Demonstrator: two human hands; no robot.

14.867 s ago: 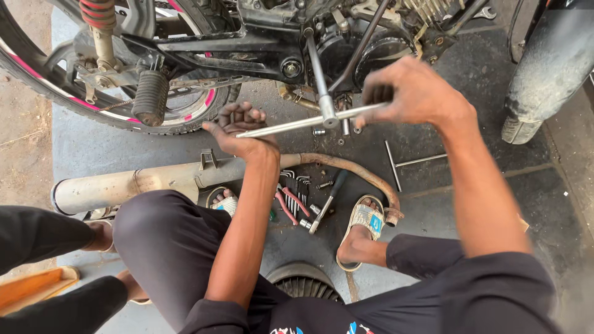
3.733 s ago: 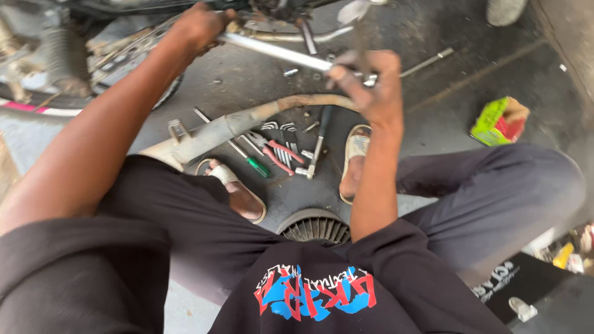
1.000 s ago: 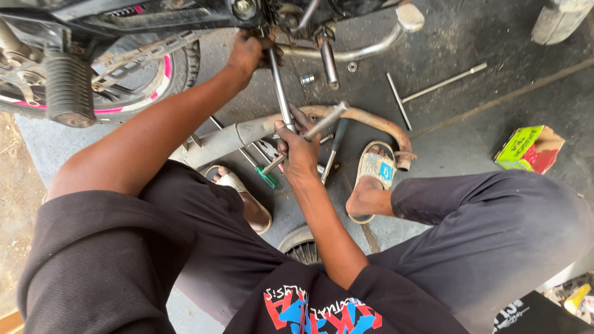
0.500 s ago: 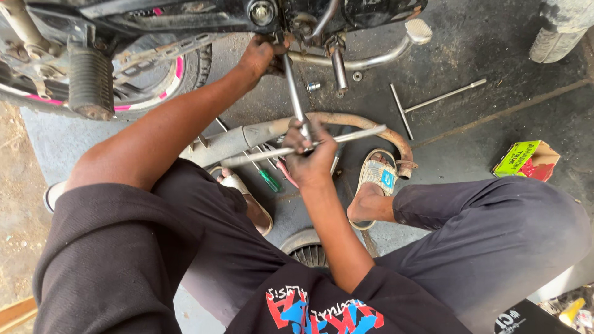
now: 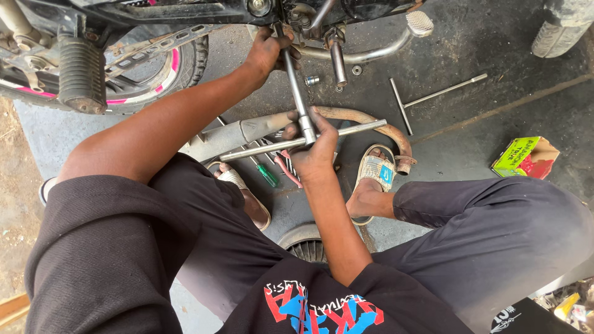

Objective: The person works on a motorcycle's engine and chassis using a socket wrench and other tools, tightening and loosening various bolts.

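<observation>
A steel T-handle socket wrench (image 5: 297, 93) sits near the centre of the head view, its long shaft running from the underside of a motorcycle (image 5: 185, 18) at twelve o'clock down to a crossbar (image 5: 260, 148) that lies almost level. The right hand (image 5: 312, 148) is closed in a fist around the joint where shaft and crossbar meet, knuckles up, with the bar sticking out on both sides of it. The left hand (image 5: 267, 52) is up at eleven o'clock from the right one, fingers curled around the top of the shaft just below the engine.

Directly behind the crossbar a detached exhaust pipe (image 5: 247, 133) lies on the concrete floor (image 5: 482, 49), its rusty curved end reaching toward three o'clock. Just below the crossbar, at six to seven o'clock, a green-handled screwdriver (image 5: 267, 175) and some red-handled tools lie between the person's sandalled feet; the right sandal (image 5: 374, 173) is at four o'clock from the fist. A second T-handle wrench (image 5: 433, 96) rests on the floor at two o'clock, well apart. A small nut (image 5: 312, 80) lies beside the shaft. A green and red carton (image 5: 526, 158) sits at three o'clock, near the right knee. The rear wheel with a pink-striped rim (image 5: 167, 68) and a ribbed rubber footpeg (image 5: 80, 71) fill the ten o'clock corner.
</observation>
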